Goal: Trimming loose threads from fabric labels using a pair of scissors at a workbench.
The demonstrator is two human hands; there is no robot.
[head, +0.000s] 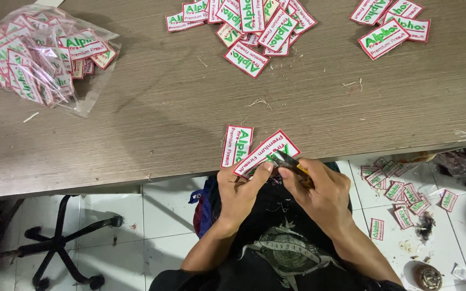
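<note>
At lower centre, left hand [241, 189] pinches a patch [265, 152], long axis rising toward upper right; right hand [319, 188], closed on small snips [289, 160], meets its lower edge.

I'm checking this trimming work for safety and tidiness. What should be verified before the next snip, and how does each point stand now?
1. Patch held firmly: ok, the left hand pinches the patch at its lower edge.
2. Snips gripped: ok, the right hand holds the small snips at the patch.
3. Left fingertips away from the blades: cannot tell, they sit very close.
4. Second patch out of the way: ok, it lies beside on the table.
5. Floor tidy: not ok, loose patches lie scattered on the tiles.
</note>
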